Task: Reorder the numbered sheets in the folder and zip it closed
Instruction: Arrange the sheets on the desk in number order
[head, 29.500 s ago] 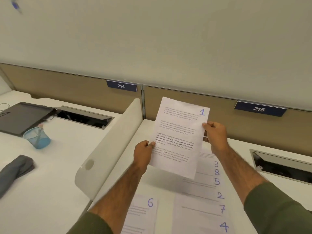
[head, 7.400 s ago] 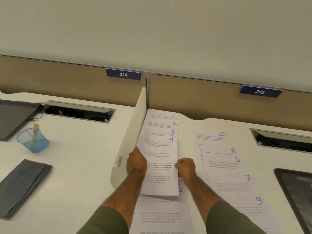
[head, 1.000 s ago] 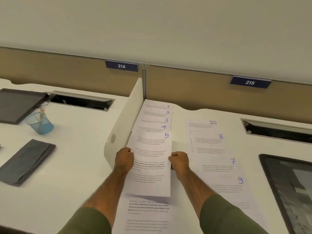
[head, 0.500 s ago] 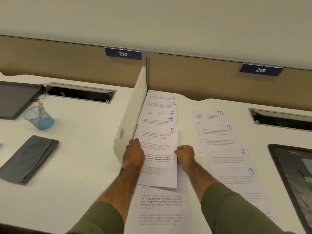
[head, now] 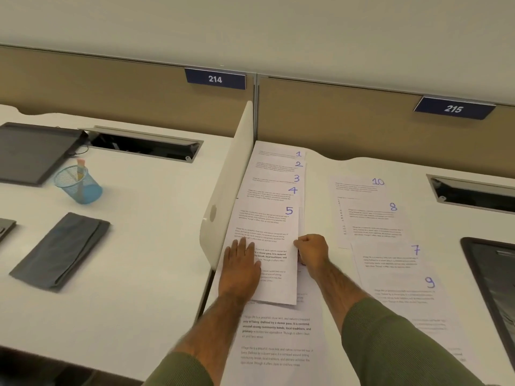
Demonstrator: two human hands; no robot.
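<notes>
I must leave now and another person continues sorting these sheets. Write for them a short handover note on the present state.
Left grip: open, flat on sheet 5.
Right grip: pinches sheet 5's right edge.
Sheet 5 tops the staggered pile, 1 to 5, beside the divider.
To the right lie sheet 10, sheet 8, sheet 7 and sheet 9; a sheet with hidden number lies nearest you.
Done: 1 to 5 ordered.
Left: order the rest, file them all, zip closed.

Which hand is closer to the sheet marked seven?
Right. The right hand grips the right edge of sheet 5, just left of the sheet marked 7; the left hand lies flat on sheet 5's left side, farther away.
</notes>
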